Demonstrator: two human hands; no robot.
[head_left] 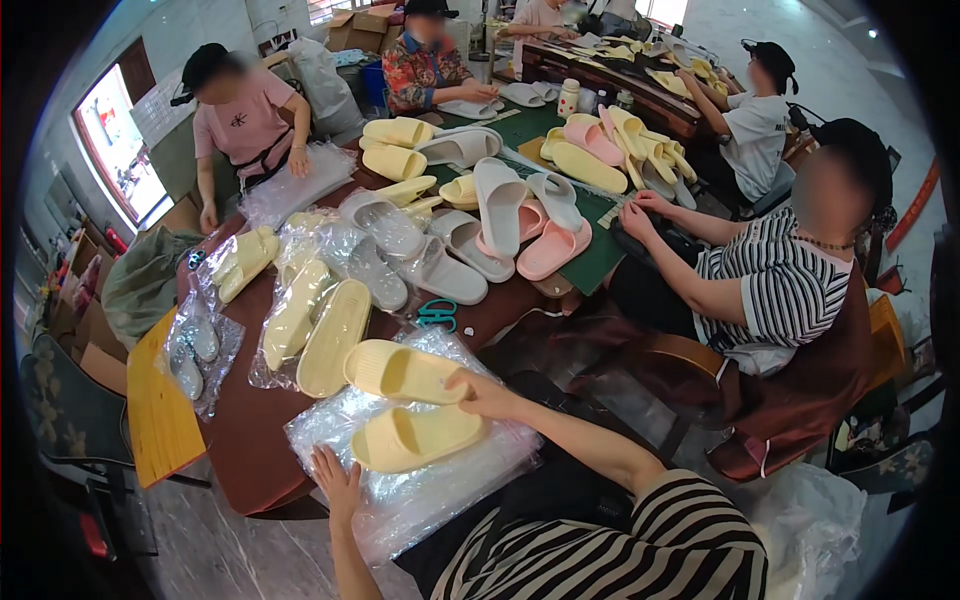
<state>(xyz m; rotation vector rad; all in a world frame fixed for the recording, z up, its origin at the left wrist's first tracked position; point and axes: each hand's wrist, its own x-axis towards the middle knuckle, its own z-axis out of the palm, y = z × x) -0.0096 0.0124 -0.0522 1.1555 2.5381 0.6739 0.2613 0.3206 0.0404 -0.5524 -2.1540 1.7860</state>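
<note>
My right hand [487,394] is closed on the heel end of a yellow slipper [385,372], thumb on its side. Just below it, a second yellow slipper [400,440] rests on a stack of clear plastic bags [400,515] at the table's near edge. My left hand [338,478] lies with its fingers spread at the left edge of that stack, holding nothing. Close beyond the bags is another yellow slipper [335,340], beside yellow slippers wrapped in clear plastic [288,318].
Teal-handled scissors [437,316] lie beyond the bags. Grey bagged slippers [192,350] sit at the left, near a yellow wooden board [160,405]. Loose grey slippers [497,205] and pink slippers [555,248] are piled mid-table. Several co-workers sit around, one at right in stripes [780,270].
</note>
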